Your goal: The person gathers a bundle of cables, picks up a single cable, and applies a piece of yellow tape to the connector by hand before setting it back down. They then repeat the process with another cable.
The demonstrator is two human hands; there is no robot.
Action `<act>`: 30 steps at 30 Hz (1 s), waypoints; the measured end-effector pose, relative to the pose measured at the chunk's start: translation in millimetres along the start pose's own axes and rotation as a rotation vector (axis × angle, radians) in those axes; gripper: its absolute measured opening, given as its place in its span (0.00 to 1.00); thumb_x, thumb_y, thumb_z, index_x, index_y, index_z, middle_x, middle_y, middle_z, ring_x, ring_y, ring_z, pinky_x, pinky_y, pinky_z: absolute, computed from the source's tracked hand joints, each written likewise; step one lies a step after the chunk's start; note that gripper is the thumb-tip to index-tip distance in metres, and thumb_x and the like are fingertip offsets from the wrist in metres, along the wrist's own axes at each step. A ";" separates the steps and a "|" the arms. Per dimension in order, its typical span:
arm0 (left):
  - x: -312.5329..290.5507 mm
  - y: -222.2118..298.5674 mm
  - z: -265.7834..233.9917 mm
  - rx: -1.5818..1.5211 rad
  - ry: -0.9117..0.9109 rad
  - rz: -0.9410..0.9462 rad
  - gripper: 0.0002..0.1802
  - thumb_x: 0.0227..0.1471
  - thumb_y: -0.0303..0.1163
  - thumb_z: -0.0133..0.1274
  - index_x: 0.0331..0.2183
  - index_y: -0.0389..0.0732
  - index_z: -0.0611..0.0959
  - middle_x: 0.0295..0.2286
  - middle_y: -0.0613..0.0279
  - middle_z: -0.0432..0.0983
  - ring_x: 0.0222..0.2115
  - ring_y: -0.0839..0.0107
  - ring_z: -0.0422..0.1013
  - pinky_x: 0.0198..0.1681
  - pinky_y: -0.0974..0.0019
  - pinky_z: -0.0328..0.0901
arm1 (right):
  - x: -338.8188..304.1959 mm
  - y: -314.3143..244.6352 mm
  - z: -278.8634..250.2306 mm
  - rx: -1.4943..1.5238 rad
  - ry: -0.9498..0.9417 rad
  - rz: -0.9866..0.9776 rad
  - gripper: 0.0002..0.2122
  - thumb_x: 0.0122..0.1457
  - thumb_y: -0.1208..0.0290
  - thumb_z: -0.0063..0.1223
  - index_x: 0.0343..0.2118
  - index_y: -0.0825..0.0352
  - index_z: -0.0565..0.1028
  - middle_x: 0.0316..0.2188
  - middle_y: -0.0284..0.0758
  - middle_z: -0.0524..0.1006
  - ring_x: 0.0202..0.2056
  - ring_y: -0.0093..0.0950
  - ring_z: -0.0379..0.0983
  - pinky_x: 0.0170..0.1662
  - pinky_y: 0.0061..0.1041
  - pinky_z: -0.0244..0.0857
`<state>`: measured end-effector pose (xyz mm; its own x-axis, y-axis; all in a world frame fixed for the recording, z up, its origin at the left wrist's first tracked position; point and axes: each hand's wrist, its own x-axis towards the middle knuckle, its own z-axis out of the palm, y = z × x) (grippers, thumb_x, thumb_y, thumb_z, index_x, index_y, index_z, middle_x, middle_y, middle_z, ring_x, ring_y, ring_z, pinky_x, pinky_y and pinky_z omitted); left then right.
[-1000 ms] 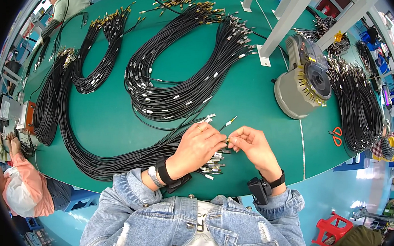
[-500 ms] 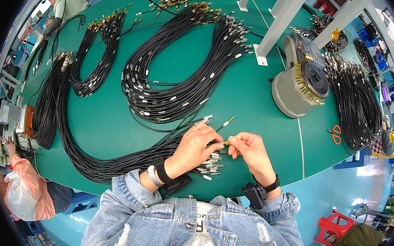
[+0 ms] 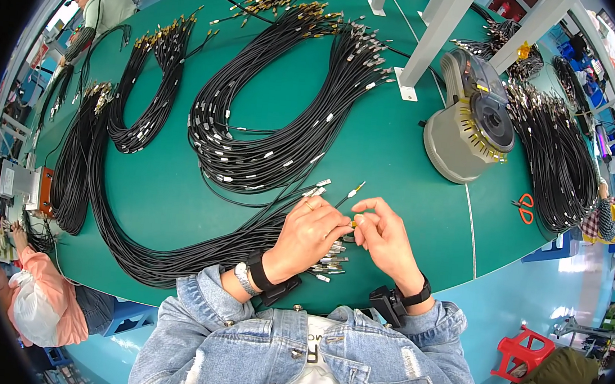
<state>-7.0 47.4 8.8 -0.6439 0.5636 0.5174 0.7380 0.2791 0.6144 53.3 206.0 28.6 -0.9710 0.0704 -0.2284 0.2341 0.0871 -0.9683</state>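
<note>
My left hand (image 3: 307,234) is closed in a pinch on the end of a black cable over the front of the green table. Close beside it, my right hand (image 3: 384,243) has thumb and forefinger together around a small yellow piece of tape (image 3: 354,224) at that cable end. The fingertips nearly meet and hide most of the joint. Beneath my left hand runs a long bundle of black cables (image 3: 172,264), its metal ends (image 3: 329,260) fanning out at the right. One cable end with a yellow band (image 3: 356,189) lies just beyond my hands.
A grey tape dispenser (image 3: 452,149) with yellow tabs round its disc stands at the right, beside metal posts (image 3: 439,40). Orange-handled scissors (image 3: 525,208) lie near another cable bundle (image 3: 555,161). A large looped bundle (image 3: 252,166) lies farther back. Other people sit around the table.
My right hand has turned slightly, its fingers curling closer to the cable end, and its wrist has shifted a little left. My left hand keeps its pinch nearly in place.
</note>
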 end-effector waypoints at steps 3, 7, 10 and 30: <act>-1.1 -0.3 0.9 -0.017 0.000 -0.013 0.07 0.36 0.25 0.62 0.23 0.38 0.80 0.20 0.64 0.74 0.24 0.65 0.69 0.31 0.64 0.64 | -0.2 -0.7 1.7 -0.042 -0.005 -0.040 0.06 0.61 0.75 0.42 0.40 0.68 0.67 0.17 0.25 0.67 0.19 0.13 0.58 0.22 0.15 0.53; 0.0 1.3 3.2 -0.043 -0.008 -0.029 0.07 0.36 0.25 0.62 0.23 0.38 0.80 0.20 0.63 0.73 0.24 0.65 0.69 0.30 0.65 0.65 | 1.7 2.5 2.1 -0.058 -0.016 -0.095 0.07 0.61 0.75 0.41 0.41 0.67 0.67 0.18 0.24 0.65 0.19 0.12 0.55 0.21 0.14 0.50; -0.4 1.0 4.1 -0.052 -0.008 -0.029 0.07 0.36 0.24 0.61 0.23 0.38 0.80 0.20 0.63 0.73 0.23 0.65 0.69 0.29 0.65 0.65 | 1.9 3.6 1.2 -0.031 -0.036 -0.075 0.07 0.61 0.75 0.42 0.41 0.67 0.67 0.19 0.25 0.66 0.20 0.13 0.57 0.23 0.15 0.52; -0.1 -0.2 11.2 -0.061 0.004 -0.015 0.05 0.38 0.23 0.60 0.23 0.37 0.79 0.21 0.62 0.74 0.24 0.64 0.69 0.29 0.65 0.65 | 0.6 18.0 -10.0 0.204 -0.015 0.043 0.08 0.60 0.72 0.46 0.26 0.70 0.70 0.20 0.32 0.74 0.22 0.20 0.70 0.28 0.18 0.64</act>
<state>-4.9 56.0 2.1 -0.6558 0.5568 0.5098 0.7144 0.2396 0.6574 57.4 217.6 12.0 -0.9612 0.0551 -0.2704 0.2626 -0.1192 -0.9575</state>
